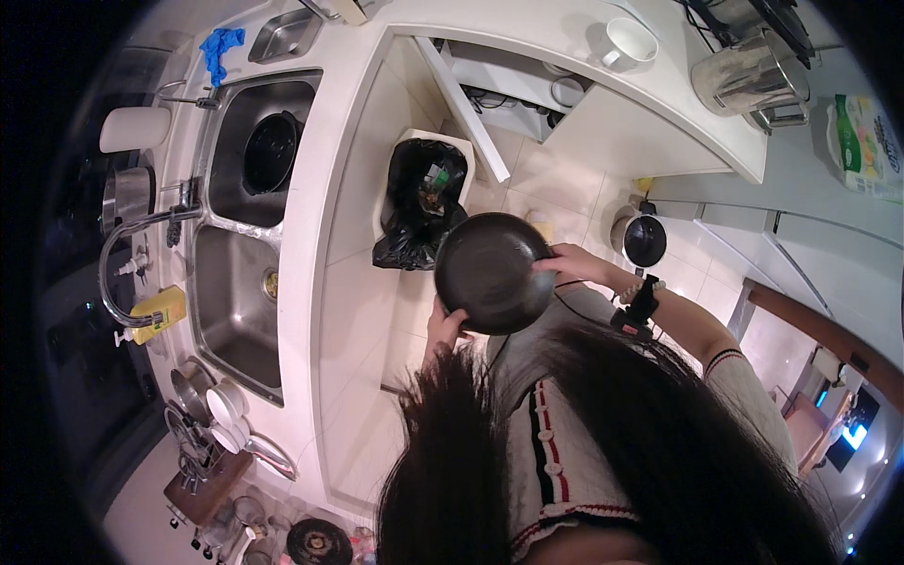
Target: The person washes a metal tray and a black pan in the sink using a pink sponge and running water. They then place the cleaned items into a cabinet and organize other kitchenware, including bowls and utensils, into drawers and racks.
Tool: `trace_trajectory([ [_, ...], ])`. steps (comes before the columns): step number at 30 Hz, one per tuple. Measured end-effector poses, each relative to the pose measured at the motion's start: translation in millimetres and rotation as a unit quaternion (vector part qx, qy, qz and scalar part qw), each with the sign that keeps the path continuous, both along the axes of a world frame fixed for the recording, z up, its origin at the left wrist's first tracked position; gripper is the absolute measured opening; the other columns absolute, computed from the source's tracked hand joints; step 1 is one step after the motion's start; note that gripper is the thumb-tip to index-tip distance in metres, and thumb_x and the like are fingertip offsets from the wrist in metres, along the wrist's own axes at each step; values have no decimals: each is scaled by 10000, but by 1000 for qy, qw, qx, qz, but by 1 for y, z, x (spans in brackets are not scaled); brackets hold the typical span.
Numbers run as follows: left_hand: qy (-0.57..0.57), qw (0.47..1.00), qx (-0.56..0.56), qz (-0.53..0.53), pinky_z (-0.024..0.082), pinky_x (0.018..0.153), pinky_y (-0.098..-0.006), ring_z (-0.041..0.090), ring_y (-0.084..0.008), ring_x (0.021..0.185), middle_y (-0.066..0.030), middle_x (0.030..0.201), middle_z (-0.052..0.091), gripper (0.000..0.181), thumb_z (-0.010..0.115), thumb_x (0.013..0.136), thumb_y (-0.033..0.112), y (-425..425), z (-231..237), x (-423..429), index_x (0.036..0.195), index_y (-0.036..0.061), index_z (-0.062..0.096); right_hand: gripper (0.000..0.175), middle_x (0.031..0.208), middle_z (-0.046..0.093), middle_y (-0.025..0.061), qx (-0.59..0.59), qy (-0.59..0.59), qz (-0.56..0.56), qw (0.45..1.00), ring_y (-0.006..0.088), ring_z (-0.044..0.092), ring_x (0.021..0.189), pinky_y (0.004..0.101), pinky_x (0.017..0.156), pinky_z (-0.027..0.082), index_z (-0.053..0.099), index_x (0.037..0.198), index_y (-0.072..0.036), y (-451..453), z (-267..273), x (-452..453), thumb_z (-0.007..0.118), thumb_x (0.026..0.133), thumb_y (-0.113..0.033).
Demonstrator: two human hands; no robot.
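A dark round pan is held level between my two hands in front of my body, its hollow inside facing up. My left hand grips its lower left rim, with the thumb over the edge. At its right rim, my right hand has hold of it; part of that hand's fingers is hidden. No handle of the pan can be made out. Just beyond it stands a white bin lined with a black plastic bag, with some waste inside.
On the left, a double steel sink holds a black round pan; a yellow pump bottle stands behind. Ahead are an open drawer, a white mug and a steel pitcher. A pot sits at the right.
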State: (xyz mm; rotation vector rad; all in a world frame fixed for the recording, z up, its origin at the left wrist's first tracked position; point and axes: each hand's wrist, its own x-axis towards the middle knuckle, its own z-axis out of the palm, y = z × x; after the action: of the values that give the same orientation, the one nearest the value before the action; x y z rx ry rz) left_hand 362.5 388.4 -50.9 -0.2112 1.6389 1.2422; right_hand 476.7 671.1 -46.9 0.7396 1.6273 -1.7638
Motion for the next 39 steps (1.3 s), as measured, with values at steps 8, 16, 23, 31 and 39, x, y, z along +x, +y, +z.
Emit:
trace_trajectory([
  [8, 137, 954, -40, -263, 500, 624, -389, 624, -319, 650, -231, 792, 614, 490, 559, 748, 276, 133, 21, -6, 1116, -28, 447, 391, 998, 624, 72, 34, 1, -181, 983, 157, 568, 901, 303, 810, 425, 584, 1059, 34, 82, -80, 95, 558, 850, -295],
  [16, 363, 882, -24, -300, 461, 675, -465, 597, -369, 762, -227, 755, 602, 403, 559, 751, 296, 226, 36, -24, 953, -48, 507, 394, 1029, 612, 85, -79, -42, -392, 916, 210, 574, 943, 311, 870, 416, 529, 1136, 14, 138, -102, 110, 575, 816, -213],
  [23, 709, 675, -43, -199, 413, 776, -388, 480, -264, 958, -155, 1004, 525, 301, 558, 774, 276, 253, 0, -49, 915, 11, 539, 336, 1124, 569, 112, -155, -12, -446, 881, 226, 551, 997, 352, 902, 410, 524, 1126, 35, 169, -140, 87, 514, 865, -176],
  [31, 720, 675, -94, -134, 313, 953, -389, 368, -285, 1192, -158, 1288, 399, 354, 524, 741, 106, 241, -46, -80, 1087, 32, 514, 261, 1062, 578, 70, -174, -9, -359, 917, 174, 544, 951, 311, 842, 410, 535, 1096, -14, 199, -204, 59, 454, 901, -166],
  [39, 684, 715, -88, -114, 303, 964, -392, 360, -268, 1197, -138, 1330, 371, 401, 522, 743, 88, 242, -44, -80, 1143, 56, 512, 121, 786, 586, -14, -63, -88, -385, 917, 114, 499, 687, 267, 632, 359, 577, 931, -143, 192, -244, -19, 509, 843, -192],
])
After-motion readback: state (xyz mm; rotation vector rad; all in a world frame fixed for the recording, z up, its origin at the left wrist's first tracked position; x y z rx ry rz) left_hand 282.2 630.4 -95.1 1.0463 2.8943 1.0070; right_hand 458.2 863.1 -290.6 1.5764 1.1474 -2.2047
